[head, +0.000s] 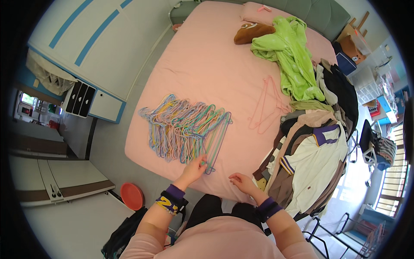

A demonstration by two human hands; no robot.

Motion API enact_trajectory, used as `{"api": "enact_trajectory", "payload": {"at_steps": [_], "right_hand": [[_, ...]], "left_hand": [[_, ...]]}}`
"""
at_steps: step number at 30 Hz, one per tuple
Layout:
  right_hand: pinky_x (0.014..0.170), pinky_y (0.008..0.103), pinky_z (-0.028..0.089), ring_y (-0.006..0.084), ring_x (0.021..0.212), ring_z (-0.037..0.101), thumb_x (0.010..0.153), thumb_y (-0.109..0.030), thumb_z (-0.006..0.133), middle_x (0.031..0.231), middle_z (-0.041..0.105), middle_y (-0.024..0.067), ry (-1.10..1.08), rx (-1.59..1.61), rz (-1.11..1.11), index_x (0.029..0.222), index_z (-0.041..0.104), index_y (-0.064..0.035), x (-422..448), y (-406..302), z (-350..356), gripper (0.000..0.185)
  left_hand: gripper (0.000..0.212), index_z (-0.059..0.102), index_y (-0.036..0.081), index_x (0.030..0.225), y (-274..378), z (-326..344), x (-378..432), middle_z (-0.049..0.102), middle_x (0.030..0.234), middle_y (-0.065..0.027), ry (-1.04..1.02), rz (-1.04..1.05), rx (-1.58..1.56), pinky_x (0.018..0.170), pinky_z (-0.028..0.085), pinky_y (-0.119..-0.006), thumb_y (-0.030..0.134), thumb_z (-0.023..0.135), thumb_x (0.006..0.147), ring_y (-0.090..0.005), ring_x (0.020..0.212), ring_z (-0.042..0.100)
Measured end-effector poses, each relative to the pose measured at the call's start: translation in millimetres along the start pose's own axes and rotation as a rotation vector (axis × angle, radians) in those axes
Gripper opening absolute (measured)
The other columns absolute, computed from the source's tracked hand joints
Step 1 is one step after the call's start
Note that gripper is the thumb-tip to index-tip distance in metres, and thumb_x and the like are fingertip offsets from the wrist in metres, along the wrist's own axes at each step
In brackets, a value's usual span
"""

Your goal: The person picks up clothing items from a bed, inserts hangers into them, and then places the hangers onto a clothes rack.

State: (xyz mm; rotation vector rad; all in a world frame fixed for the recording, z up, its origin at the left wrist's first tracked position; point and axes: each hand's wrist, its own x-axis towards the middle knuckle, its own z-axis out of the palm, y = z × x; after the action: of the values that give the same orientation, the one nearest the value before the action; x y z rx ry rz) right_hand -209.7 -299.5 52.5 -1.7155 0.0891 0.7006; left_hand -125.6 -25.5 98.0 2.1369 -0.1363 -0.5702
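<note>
A long row of coloured clothes hangers (181,126) lies on the pink-sheeted bed (194,64), packed side by side in blue, yellow, pink and green. At its right end a purple hanger (223,139) lies slightly apart from the pack. My left hand (195,170) is at the near right corner of the row, its fingertips touching the hangers; whether they grip one is unclear. Over the bed's near edge hovers my right hand (243,182), holding nothing, with fingers loosely bent. Farther right, pink hangers (265,106) lie loose on the sheet.
Piled clothes, topped by a white shirt (318,168), cover the bed's right side. Behind them lie a green fleece garment (291,58) and a brown plush cushion (250,33). A red basin (131,196) sits on the floor at left. A black metal rack (326,239) stands lower right.
</note>
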Motion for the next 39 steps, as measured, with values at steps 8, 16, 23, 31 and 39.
{"api": "enact_trajectory", "payload": {"at_steps": [8, 16, 23, 31, 39], "right_hand": [[0.079, 0.0271, 0.051, 0.0128, 0.089, 0.063, 0.094, -0.011, 0.057, 0.096, 0.067, 0.0064, -0.042, 0.102, 0.058, 0.114, 0.06, -0.0019, 115, 10, 66, 0.022], [0.086, 0.0331, 0.051, 0.0224, 0.102, 0.063, 0.088, -0.018, 0.063, 0.121, 0.061, 0.0154, 0.131, 0.033, 0.196, 0.13, 0.051, -0.0009, 219, 8, 90, 0.047], [0.085, 0.039, 0.051, 0.0271, 0.105, 0.062, 0.083, -0.023, 0.067, 0.125, 0.059, 0.0207, 0.353, -0.006, 0.248, 0.141, 0.037, 0.0003, 272, 21, 97, 0.07], [0.07, 0.0305, 0.05, 0.0155, 0.078, 0.059, 0.084, -0.012, 0.065, 0.088, 0.06, 0.008, 0.405, 0.257, 0.241, 0.139, 0.034, 0.0019, 255, 23, 95, 0.066], [0.065, 0.0304, 0.051, 0.0159, 0.071, 0.059, 0.087, -0.021, 0.07, 0.086, 0.062, 0.0092, 0.539, 0.28, 0.084, 0.131, 0.044, 0.0, 202, 26, 44, 0.056]], "left_hand": [[0.051, 0.044, 0.002, 0.133, -95, -26, 86, 0.057, 0.112, -0.0168, 0.072, -0.061, -0.029, 0.068, 0.049, -0.035, 0.01, 0.06, 0.086, -0.0235, 0.073, 0.061], [0.059, 0.036, 0.001, 0.14, -131, -30, 146, 0.042, 0.13, -0.0196, 0.17, 0.026, -0.06, 0.073, 0.05, -0.034, 0.004, 0.059, 0.085, -0.0225, 0.076, 0.059], [0.056, 0.039, 0.001, 0.139, -125, -36, 158, 0.045, 0.126, -0.018, 0.087, -0.087, -0.162, 0.074, 0.05, -0.032, 0.005, 0.059, 0.087, -0.0192, 0.079, 0.059], [0.051, 0.043, 0.002, 0.136, -73, -24, 132, 0.051, 0.12, -0.0135, 0.051, 0.001, -0.219, 0.072, 0.049, -0.029, 0.006, 0.059, 0.088, -0.0173, 0.079, 0.058], [0.053, 0.042, 0.006, 0.139, 5, 23, 94, 0.056, 0.119, -0.0082, -0.179, 0.111, -0.361, 0.072, 0.048, -0.025, -0.003, 0.055, 0.087, -0.0113, 0.077, 0.054]]}}
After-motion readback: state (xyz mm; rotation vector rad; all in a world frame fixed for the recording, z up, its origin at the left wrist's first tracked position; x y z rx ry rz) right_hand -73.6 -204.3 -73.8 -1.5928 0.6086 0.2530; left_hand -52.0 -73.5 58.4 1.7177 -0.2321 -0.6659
